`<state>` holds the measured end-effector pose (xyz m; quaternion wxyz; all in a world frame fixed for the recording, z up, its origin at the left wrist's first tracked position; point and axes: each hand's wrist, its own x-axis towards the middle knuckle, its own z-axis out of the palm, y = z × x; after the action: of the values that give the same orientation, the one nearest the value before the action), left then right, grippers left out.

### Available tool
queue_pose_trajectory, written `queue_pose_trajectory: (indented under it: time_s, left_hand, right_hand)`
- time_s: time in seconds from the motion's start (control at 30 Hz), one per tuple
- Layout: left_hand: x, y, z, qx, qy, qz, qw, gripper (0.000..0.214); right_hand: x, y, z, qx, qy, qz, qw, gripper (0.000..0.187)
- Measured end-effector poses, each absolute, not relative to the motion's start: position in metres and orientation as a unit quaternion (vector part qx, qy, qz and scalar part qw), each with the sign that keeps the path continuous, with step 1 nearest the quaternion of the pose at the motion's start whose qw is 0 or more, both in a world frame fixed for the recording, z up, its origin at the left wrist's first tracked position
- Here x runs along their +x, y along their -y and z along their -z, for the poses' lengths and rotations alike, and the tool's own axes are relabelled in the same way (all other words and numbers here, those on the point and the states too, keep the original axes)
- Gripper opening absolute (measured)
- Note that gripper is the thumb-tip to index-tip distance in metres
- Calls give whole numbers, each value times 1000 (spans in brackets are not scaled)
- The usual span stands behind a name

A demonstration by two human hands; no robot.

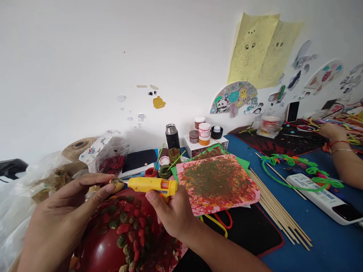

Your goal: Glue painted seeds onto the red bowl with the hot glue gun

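Note:
My left hand (61,211) pinches a small brownish piece (114,181), which looks like a peanut shell, between thumb and fingertips. The fingers partly cover it. In my right hand (177,213) is a yellow glue gun (150,184), its metal nozzle touching or almost touching that piece. Below both hands sits a glossy dark red rounded form (98,251), partly hidden by my hands. Red and green peanut-shaped pieces (121,240) are stuck over it in a band.
A paint-smeared pink sheet (218,183) lies beside wooden sticks (278,207). Behind stand paint jars (204,132), a black flask (172,138) and small open paint pots (164,172). Plastic bags (17,211) crowd the left. Another person's hand (334,134) is at the far right.

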<state>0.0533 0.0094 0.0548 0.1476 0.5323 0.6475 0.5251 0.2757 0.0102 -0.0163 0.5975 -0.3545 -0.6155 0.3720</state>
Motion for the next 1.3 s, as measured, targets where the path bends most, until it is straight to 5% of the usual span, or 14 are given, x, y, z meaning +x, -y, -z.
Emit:
queue_pose_trajectory:
  time_s: [0.9, 1.3]
  left_hand:
    - [54, -12, -57, 530, -646, -529, 148, 66]
    - [66, -9, -61, 467, -566, -663, 148, 50]
  right_hand:
    - [276, -7, 16, -344, 658, -320, 588, 48]
    - [277, -8, 17, -306, 628, -318, 641, 40]
